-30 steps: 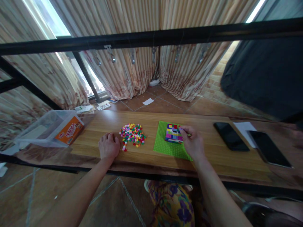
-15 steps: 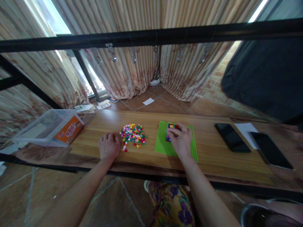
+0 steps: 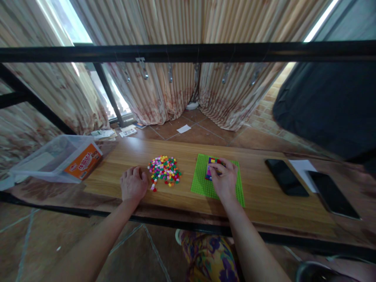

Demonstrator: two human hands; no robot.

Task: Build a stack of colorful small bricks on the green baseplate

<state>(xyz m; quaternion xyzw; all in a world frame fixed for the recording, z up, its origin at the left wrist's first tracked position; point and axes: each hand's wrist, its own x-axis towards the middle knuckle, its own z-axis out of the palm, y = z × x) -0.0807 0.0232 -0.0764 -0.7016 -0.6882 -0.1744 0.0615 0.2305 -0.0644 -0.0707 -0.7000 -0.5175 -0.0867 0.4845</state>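
Observation:
My right hand (image 3: 225, 178) is over the green studded baseplate (image 3: 202, 184), thumb and forefinger pinched at a small building brick whose outline is mostly covered by the fingertips. Under and beside those fingers is a patch of bricks (image 3: 208, 174) fixed to the plate, with a purple-blue border and bits of yellow, red and pink; the hand hides its right part. My left hand (image 3: 134, 183) rests on the wooden board with its fingers curled under and nothing visible in them. Just right of it lies a pile of small multicoloured bricks (image 3: 165, 169).
A clear plastic box (image 3: 49, 168) with an orange label stands at the far left. To the right lie two dark phones (image 3: 286, 177), (image 3: 333, 194) and white paper (image 3: 302, 172). A black metal bar (image 3: 182, 53) crosses in front of the curtains. A metal-rimmed container (image 3: 317, 271) is at bottom right.
The view has tilted and shifted slightly. My right hand stays pinched over the brick patch, with only a small shift of its fingers. My left hand keeps its place beside the pile.

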